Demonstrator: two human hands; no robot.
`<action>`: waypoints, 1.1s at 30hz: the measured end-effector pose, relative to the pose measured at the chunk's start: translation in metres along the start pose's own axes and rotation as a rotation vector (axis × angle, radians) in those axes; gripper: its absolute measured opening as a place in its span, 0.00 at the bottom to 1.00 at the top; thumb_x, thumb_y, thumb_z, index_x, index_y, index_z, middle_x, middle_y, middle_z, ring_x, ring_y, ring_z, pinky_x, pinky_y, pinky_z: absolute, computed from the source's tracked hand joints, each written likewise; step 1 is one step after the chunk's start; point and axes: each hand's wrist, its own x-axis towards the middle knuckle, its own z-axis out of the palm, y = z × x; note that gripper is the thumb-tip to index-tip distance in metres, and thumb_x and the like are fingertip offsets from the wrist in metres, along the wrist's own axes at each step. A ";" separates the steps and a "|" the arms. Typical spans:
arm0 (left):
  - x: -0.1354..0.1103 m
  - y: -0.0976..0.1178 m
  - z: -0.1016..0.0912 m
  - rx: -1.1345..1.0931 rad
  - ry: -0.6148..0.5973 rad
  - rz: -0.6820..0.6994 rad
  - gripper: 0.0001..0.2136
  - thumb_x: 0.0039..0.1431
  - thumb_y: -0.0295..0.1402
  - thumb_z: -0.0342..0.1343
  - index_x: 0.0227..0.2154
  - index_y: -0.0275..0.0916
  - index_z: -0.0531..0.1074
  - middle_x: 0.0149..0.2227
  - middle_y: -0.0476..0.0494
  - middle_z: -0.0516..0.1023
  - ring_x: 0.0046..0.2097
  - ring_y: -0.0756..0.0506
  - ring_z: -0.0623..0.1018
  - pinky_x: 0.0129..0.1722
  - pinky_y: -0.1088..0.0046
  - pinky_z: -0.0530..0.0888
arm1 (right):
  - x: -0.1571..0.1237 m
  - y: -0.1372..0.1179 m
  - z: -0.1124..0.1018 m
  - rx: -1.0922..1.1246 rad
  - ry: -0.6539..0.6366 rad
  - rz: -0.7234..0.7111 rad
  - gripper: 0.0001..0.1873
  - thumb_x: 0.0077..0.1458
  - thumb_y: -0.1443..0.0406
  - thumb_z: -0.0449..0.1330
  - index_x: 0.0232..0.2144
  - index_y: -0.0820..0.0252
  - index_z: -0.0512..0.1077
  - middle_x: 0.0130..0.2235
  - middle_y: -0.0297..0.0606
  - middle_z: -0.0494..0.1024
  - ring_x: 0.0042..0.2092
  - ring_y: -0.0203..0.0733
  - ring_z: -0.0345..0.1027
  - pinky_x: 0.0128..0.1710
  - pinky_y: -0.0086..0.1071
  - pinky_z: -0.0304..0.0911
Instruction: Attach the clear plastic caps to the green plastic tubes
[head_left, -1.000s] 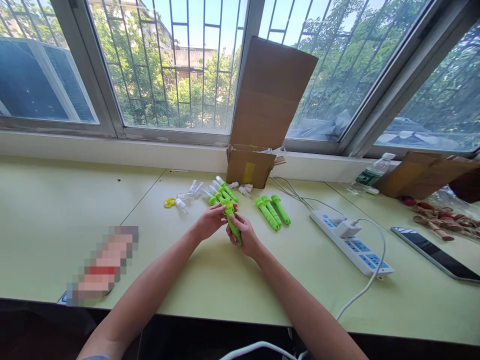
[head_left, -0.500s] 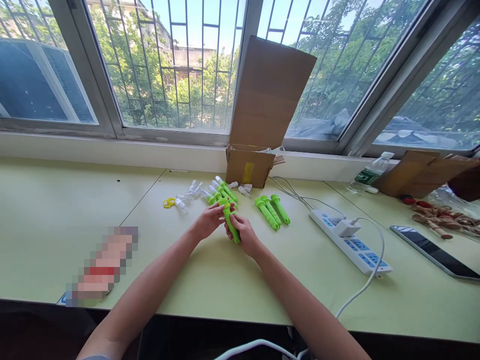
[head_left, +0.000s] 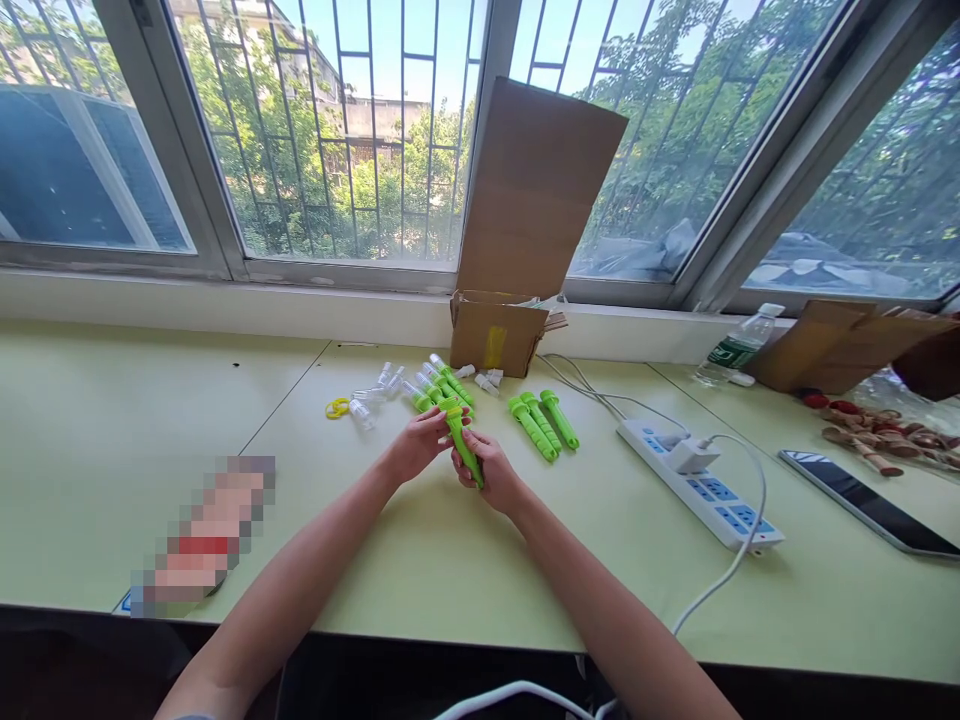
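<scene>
A bright green plastic flashlight-shaped handle (head_left: 466, 452), wider at its top end, is held at a tilt above the table by both hands. My left hand (head_left: 418, 440) is closed, its fingertips pinching the wide top. Around the lower shaft my right hand (head_left: 491, 470) is wrapped. Just behind lie several green handles with clear tips (head_left: 444, 385). Loose clear caps (head_left: 362, 412) and a yellow ring (head_left: 337, 408) are to their left. Three green handles without clear tips (head_left: 541, 422) rest to the right of my hands.
An open cardboard box (head_left: 499, 335) stands against the window sill, small white pieces (head_left: 487, 382) before it. To the right are a power strip (head_left: 701, 485) with cables, a phone (head_left: 870, 500), a bottle (head_left: 739, 345) and wooden pieces (head_left: 874, 440). A blurred-out item (head_left: 206, 535) lies front left.
The green handle tilts slightly more, its lower end shifting a little to the right. Both hands keep their hold on it; the things on the table stay put.
</scene>
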 end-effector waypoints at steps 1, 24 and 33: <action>0.000 0.000 0.000 0.003 0.002 -0.001 0.11 0.54 0.32 0.55 0.41 0.38 0.72 0.51 0.39 0.71 0.53 0.39 0.70 0.49 0.62 0.65 | 0.000 0.001 0.002 -0.033 0.020 -0.025 0.19 0.46 0.51 0.60 0.32 0.59 0.65 0.21 0.28 0.65 0.17 0.28 0.51 0.13 0.22 0.42; 0.000 0.001 -0.001 0.020 0.030 -0.012 0.09 0.55 0.34 0.53 0.36 0.36 0.73 0.38 0.41 0.78 0.39 0.45 0.75 0.43 0.67 0.65 | 0.005 0.005 -0.003 -0.010 0.022 -0.075 0.22 0.48 0.47 0.55 0.28 0.61 0.68 0.21 0.32 0.68 0.16 0.30 0.55 0.13 0.26 0.48; 0.004 -0.006 -0.006 0.132 0.080 0.032 0.12 0.53 0.38 0.56 0.36 0.36 0.73 0.36 0.41 0.78 0.38 0.45 0.76 0.44 0.67 0.66 | 0.004 0.006 -0.003 -0.159 0.064 -0.104 0.18 0.48 0.51 0.58 0.26 0.59 0.65 0.20 0.30 0.67 0.17 0.29 0.57 0.13 0.24 0.49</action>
